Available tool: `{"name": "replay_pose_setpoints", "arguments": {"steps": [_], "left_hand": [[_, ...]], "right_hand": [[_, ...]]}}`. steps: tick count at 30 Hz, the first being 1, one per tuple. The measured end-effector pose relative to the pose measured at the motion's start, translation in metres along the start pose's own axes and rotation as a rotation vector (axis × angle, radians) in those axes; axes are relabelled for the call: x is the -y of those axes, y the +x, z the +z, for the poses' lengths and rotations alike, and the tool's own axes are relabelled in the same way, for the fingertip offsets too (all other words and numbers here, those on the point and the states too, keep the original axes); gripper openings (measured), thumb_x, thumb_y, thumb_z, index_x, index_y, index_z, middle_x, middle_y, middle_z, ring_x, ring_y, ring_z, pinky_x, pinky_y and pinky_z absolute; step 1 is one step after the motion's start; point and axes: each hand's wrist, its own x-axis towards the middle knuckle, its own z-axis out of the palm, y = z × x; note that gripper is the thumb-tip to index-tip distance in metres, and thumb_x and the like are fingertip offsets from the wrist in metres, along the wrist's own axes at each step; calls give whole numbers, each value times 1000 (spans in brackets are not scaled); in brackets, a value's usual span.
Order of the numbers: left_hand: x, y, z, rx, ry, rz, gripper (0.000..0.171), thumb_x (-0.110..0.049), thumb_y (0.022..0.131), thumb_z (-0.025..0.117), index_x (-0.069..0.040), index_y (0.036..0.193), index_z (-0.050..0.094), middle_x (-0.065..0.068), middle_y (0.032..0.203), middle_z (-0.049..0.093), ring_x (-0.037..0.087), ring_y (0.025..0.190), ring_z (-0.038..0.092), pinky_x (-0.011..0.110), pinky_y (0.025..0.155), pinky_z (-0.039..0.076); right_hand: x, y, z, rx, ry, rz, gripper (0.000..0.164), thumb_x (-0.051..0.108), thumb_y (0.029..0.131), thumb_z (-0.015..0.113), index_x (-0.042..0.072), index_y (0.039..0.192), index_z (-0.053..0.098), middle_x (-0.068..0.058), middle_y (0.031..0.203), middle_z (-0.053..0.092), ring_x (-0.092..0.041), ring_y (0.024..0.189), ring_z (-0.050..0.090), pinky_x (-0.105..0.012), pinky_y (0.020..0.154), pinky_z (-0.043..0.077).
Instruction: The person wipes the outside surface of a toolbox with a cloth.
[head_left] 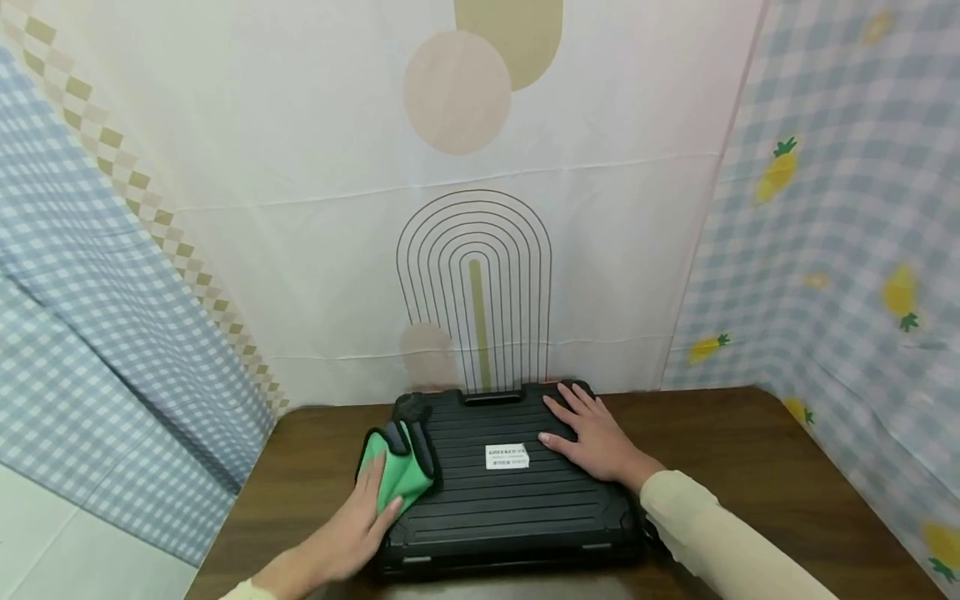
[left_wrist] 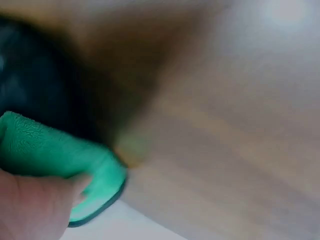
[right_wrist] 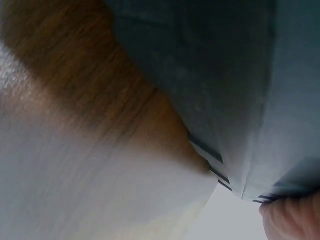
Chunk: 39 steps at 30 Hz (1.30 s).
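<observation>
A black ribbed hard case [head_left: 517, 508] lies closed on the table, with a white printed label [head_left: 507, 456] on its lid. My left hand [head_left: 356, 517] holds a green cloth [head_left: 405, 479] with dark edging against the case's left side. In the left wrist view, the thumb lies over the fuzzy green cloth [left_wrist: 55, 150] next to the case's dark side. My right hand [head_left: 596, 437] rests with fingers spread on the right part of the lid. The right wrist view shows the case's side [right_wrist: 210, 75] close up, and a bit of the hand [right_wrist: 292, 217] at the lower right corner.
The brown wooden table [head_left: 742, 467] extends to both sides of the case. Behind it hangs a pale patterned cloth [head_left: 322, 275]. Checked curtains stand at the left [head_left: 97, 275] and at the right [head_left: 840, 275], the right one printed with pineapples.
</observation>
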Motion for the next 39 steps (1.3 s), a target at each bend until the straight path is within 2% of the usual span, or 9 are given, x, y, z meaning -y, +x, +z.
{"name": "replay_pose_setpoints", "arguments": {"steps": [3, 7, 9, 13, 17, 24, 27, 32, 39], "left_hand": [[15, -22, 10, -46, 154, 189, 78, -35, 116, 46, -5, 173, 2, 35, 176, 1, 45, 163, 21, 63, 119, 44], [44, -36, 28, -277, 435, 520, 75, -38, 115, 47, 5, 169, 16, 37, 174, 8, 19, 168, 9, 36, 108, 57], [56, -36, 35, -374, 509, 640, 77, -47, 116, 34, 10, 165, 20, 36, 175, 5, 11, 169, -3, 25, 122, 43], [64, -30, 43, -492, 563, 809, 84, -53, 116, 10, 16, 159, 30, 38, 174, 10, 28, 171, -7, 26, 137, 2], [56, -24, 44, -555, 645, 921, 74, -45, 118, 15, 12, 159, 38, 37, 171, 25, 42, 170, 5, 40, 139, -2], [26, -26, 51, -583, 929, 866, 78, -64, 112, 30, -8, 167, 37, 18, 170, 43, 35, 166, 25, 43, 140, 6], [8, -23, 59, -564, 995, 808, 93, -80, 100, 45, -14, 165, 40, 11, 163, 53, 33, 153, 46, 43, 132, 25], [-23, -8, 71, -521, 1044, 733, 103, -77, 80, 77, -18, 160, 47, 9, 158, 58, 35, 137, 64, 47, 103, 58], [-39, 0, 77, -500, 1043, 709, 113, -69, 63, 94, -20, 155, 51, 11, 158, 58, 37, 136, 65, 53, 102, 61]], "right_hand": [[1, 1, 2, -3, -8, -5, 79, 68, 105, 50, 24, 169, 35, -12, 181, 20, -44, 168, 14, -74, 130, 14], [2, 1, 3, -1, -12, -4, 79, 68, 105, 50, 24, 169, 35, -12, 181, 20, -44, 168, 14, -74, 130, 14], [2, 0, 4, 2, -10, -2, 79, 68, 105, 50, 24, 169, 35, -12, 181, 20, -44, 168, 13, -74, 131, 14], [3, 0, 3, -2, -7, -9, 78, 68, 106, 50, 24, 169, 35, -12, 181, 20, -44, 168, 13, -74, 130, 13], [4, 0, 1, -6, -7, -10, 78, 65, 106, 52, 23, 169, 36, -13, 180, 21, -45, 168, 15, -75, 130, 14], [3, -1, 0, -19, 8, -15, 78, 64, 105, 53, 21, 168, 38, -14, 180, 22, -46, 167, 16, -75, 130, 14], [1, -2, 0, -17, 4, -7, 78, 66, 105, 52, 23, 168, 37, -13, 180, 22, -45, 167, 15, -74, 130, 12], [-2, -4, -1, -13, -25, 3, 79, 69, 105, 49, 24, 169, 35, -13, 180, 21, -45, 168, 14, -74, 130, 13], [-3, -2, 0, -26, -26, -21, 77, 66, 106, 49, 22, 168, 37, -17, 179, 23, -49, 166, 17, -77, 128, 15]]}}
